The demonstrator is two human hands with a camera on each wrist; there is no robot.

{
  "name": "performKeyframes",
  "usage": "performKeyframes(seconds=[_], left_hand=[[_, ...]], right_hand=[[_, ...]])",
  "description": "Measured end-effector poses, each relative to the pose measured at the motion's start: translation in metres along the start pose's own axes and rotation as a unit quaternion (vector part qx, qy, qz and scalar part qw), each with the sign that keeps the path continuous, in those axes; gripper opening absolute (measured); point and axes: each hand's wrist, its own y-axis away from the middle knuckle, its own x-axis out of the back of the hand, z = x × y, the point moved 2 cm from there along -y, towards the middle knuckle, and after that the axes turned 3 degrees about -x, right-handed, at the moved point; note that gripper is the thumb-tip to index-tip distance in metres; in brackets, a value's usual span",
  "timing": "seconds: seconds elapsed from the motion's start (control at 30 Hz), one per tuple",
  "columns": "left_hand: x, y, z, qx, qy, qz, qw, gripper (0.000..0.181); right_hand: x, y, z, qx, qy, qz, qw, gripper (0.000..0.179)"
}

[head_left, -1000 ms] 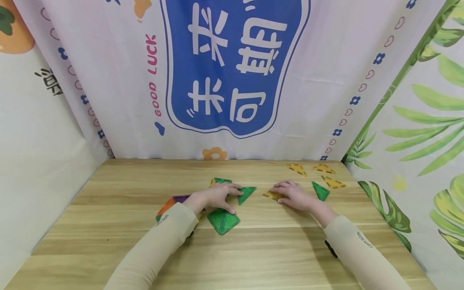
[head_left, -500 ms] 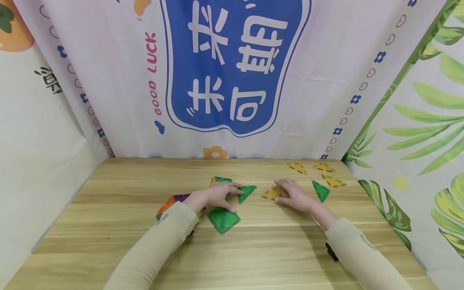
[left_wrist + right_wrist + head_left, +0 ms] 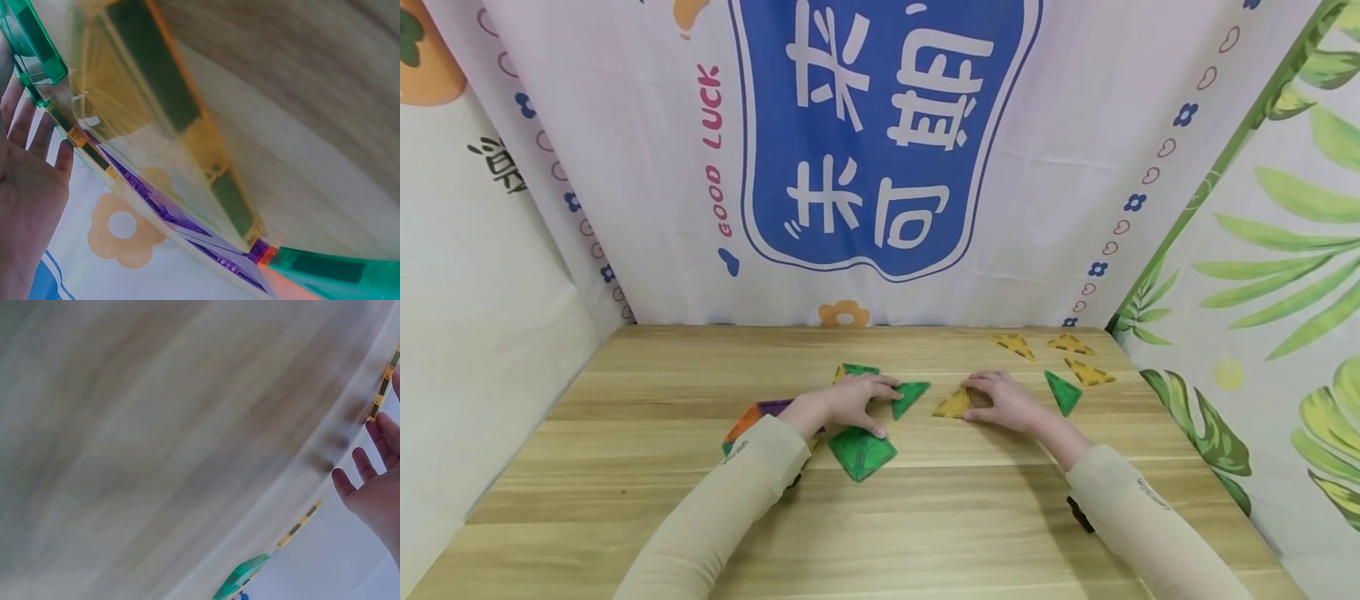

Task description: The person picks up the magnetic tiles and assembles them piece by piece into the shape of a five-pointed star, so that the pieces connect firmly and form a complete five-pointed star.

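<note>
Just left of the right hand, a yellow triangle lay on the worktop, pinched at its nearest side between thumb and fingertips, apparently for control while flat. The left hand, fingers loosely spread, touched a green triangle beyond its fingertips and a green diamond at its thumb, seemingly steadying both.

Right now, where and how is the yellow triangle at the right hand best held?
Probably by its right end, thumb at the near edge, fingers at the far one, from above and the right, where the right hand is. The yellow triangle lies flat and looks thin, which suits pinching; its left corner points toward the green triangle at the left hand.
</note>
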Motion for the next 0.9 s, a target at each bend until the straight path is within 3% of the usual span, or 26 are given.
performKeyframes(seconds=[0.47,0.9], left_hand=[[0.002,0.0,0.001,0.005,-0.001,-0.004,1.0,0.071],[0.0,-0.001,-0.001,-0.001,-0.006,-0.001,1.0,0.071]], right_hand=[[-0.009,-0.013,-0.034,0.04,0.014,0.0,0.9991,0.06],[-0.018,-0.026,-0.041,0.04,0.008,0.007,0.9991,0.06]])
